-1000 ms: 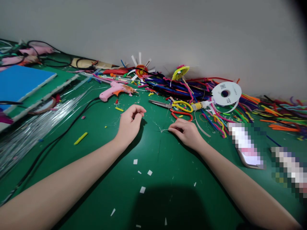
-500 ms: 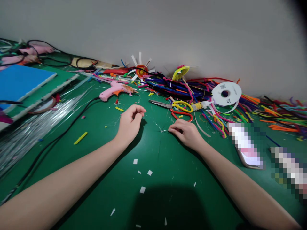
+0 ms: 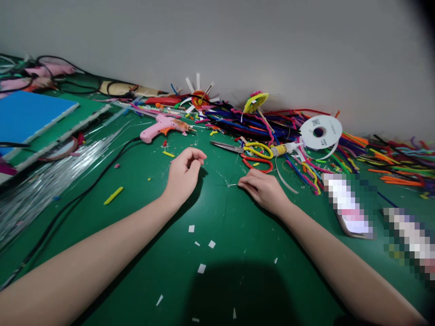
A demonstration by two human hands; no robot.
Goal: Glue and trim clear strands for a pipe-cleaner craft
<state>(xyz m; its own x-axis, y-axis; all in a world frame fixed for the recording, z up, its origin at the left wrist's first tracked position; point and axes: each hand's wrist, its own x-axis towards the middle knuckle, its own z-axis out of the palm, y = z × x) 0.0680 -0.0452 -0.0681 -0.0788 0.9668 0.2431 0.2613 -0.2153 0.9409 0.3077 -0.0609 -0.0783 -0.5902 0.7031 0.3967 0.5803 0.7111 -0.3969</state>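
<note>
— What's in the right hand (image 3: 263, 188)?
— A thin pale strand (image 3: 233, 184), pinched tight between thumb and finger, its splayed end just left of that grip.
— And the left hand (image 3: 185, 172)?
— Loosely curled, farther left; I can't tell whether it holds anything.
— Which step, then?
— Positioning the strand, I'd judge. The next move calls for a delicate, sure pinch, minding the scissors (image 3: 242, 149) just beyond the grip.

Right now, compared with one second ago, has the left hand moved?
No; the left hand keeps its place against the pink hot glue gun lying beyond it.
</note>
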